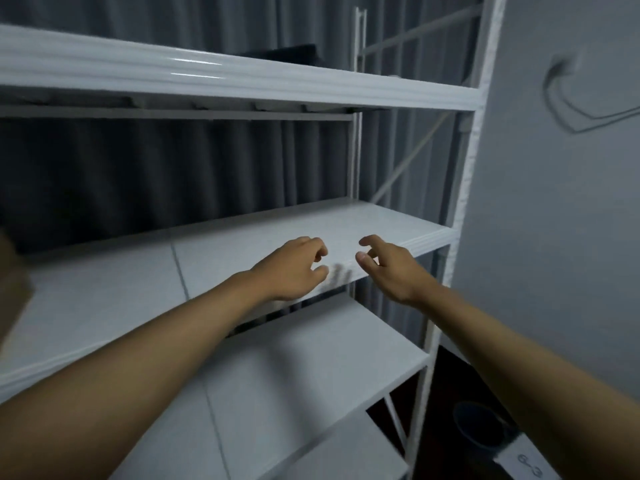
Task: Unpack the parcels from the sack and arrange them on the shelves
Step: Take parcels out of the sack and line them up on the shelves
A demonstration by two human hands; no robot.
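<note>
Left hand (pixel 294 268) and right hand (pixel 388 268) hover just apart over the middle shelf's (pixel 242 251) front edge, fingers loosely curled, holding nothing. Only parcel-like thing: brown cardboard box (pixel 12 289) at far left, likely stiff, light; grip opposite sides. Sack not visible.

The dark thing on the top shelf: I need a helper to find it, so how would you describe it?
Start at the white rack and go to its top shelf. There, towards the back, lies a flat dark thing. It is the only black item on these white boards.
</note>
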